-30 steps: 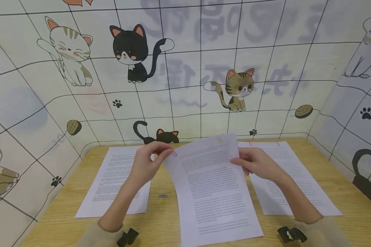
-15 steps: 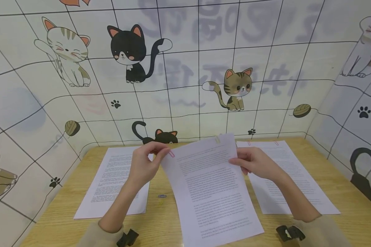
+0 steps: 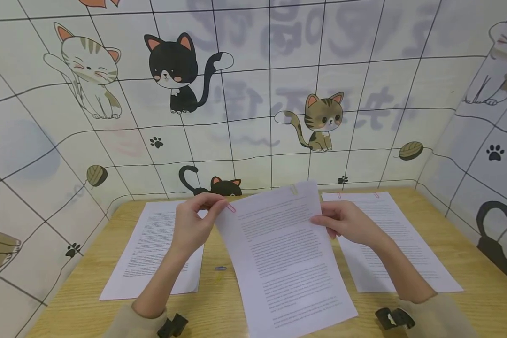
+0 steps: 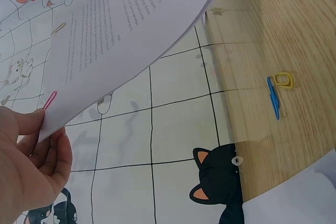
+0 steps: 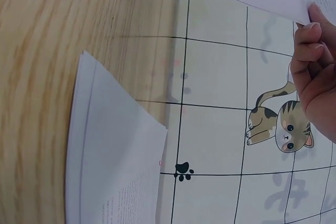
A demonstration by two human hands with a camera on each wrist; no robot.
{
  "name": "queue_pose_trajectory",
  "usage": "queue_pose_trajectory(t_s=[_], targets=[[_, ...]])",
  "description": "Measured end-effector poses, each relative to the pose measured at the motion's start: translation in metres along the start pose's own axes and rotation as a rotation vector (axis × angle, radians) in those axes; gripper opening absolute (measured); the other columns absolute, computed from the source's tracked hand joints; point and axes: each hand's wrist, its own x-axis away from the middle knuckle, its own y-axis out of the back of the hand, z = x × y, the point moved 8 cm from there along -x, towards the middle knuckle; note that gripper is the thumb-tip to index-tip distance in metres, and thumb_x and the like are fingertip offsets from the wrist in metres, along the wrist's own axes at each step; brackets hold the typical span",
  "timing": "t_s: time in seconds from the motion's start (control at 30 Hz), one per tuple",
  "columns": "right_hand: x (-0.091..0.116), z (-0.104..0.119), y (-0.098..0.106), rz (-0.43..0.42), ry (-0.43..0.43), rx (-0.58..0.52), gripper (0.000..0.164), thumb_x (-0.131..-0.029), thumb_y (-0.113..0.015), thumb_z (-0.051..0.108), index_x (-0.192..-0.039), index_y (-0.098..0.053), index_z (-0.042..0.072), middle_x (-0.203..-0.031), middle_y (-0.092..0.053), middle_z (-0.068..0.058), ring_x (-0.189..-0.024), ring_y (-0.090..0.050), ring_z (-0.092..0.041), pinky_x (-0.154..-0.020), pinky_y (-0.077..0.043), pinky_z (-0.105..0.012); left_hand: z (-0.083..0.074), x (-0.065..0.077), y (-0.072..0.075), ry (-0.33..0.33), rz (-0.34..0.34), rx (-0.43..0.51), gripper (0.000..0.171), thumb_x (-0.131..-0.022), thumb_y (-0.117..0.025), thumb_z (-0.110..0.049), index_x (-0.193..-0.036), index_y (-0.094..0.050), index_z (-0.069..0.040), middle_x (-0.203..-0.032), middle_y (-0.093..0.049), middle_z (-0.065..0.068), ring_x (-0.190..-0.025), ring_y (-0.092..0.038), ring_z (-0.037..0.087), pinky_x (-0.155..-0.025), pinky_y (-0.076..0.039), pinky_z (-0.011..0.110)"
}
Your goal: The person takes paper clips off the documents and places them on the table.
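Note:
Both hands hold up a sheaf of printed paper (image 3: 287, 263) above the table, tilted and slightly bowed. My left hand (image 3: 196, 223) pinches its top left corner between thumb and fingers, beside a pink paper clip (image 4: 50, 100) on the top edge. A yellow paper clip (image 3: 293, 189) sits farther right on the same edge. The right hand (image 3: 346, 219) pinches the right side of the sheaf, thumb in front and fingers behind, as the right wrist view (image 5: 317, 61) also catches at its edge.
A printed stack (image 3: 152, 253) lies on the table at left. Another stack (image 3: 388, 244) with two pink clips lies at right, partly behind the right forearm. Between them on the wood are a blue paper clip (image 4: 273, 98) and a yellow one (image 4: 284, 80). A cat-patterned wall covering (image 3: 253, 155) rises behind.
The held sheaf and the left hand have shifted slightly left in the head view, partly with the camera's own small motion. Both hands keep the same grip.

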Motion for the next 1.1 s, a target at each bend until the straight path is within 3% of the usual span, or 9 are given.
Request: queue_pose_trajectory(t_s=[0.3, 0.43, 0.67, 0.93, 1.1], targets=[[0.001, -0.006, 0.005, -0.032, -0.02, 0.046, 0.017, -0.098, -0.068, 0.011, -0.113, -0.069, 0.006, -0.071, -0.065, 0.0, -0.049, -0.048, -0.014, -0.043, -0.029, -0.022, 0.019, -0.002, 0.016, 0.176, -0.054, 0.037, 0.01, -0.093, -0.075, -0.015, -0.092, -0.076, -0.005, -0.081, -0.074, 0.009, -0.074, -0.068, 0.013, -0.072, -0.049, 0.02], [0.002, -0.009, 0.009, -0.048, -0.046, 0.051, 0.016, -0.098, -0.067, 0.013, -0.113, -0.069, 0.006, -0.07, -0.064, 0.0, -0.049, -0.048, -0.016, -0.043, -0.027, -0.022, 0.022, -0.003, 0.019, 0.214, -0.065, 0.068, 0.014, -0.095, -0.074, -0.018, -0.095, -0.075, -0.004, -0.085, -0.073, 0.012, -0.078, -0.069, 0.015, -0.078, -0.05, 0.024], [0.003, -0.009, 0.009, -0.048, -0.056, 0.024, 0.016, -0.098, -0.067, 0.013, -0.112, -0.068, 0.006, -0.069, -0.062, -0.002, -0.049, -0.048, -0.025, -0.043, -0.026, -0.022, 0.021, -0.003, 0.018, 0.223, -0.058, 0.089, 0.013, -0.096, -0.071, -0.016, -0.098, -0.073, -0.003, -0.089, -0.073, 0.011, -0.081, -0.068, 0.013, -0.082, -0.051, 0.024], [0.003, -0.008, 0.011, -0.052, -0.05, 0.012, 0.013, -0.099, -0.066, 0.013, -0.109, -0.068, 0.004, -0.064, -0.057, -0.003, -0.048, -0.045, -0.015, -0.042, -0.025, -0.023, 0.018, -0.003, 0.015, 0.193, -0.025, 0.155, 0.009, -0.095, -0.071, -0.009, -0.1, -0.071, -0.001, -0.093, -0.073, 0.017, -0.083, -0.069, 0.013, -0.082, -0.054, 0.023], [0.004, -0.008, 0.013, -0.063, -0.049, 0.028, 0.013, -0.099, -0.066, 0.013, -0.109, -0.068, 0.005, -0.062, -0.056, -0.003, -0.048, -0.044, -0.015, -0.041, -0.024, -0.023, 0.017, -0.002, 0.013, 0.197, 0.012, 0.129, 0.009, -0.096, -0.07, -0.01, -0.102, -0.071, -0.003, -0.095, -0.073, 0.012, -0.085, -0.068, 0.016, -0.082, -0.053, 0.021]])
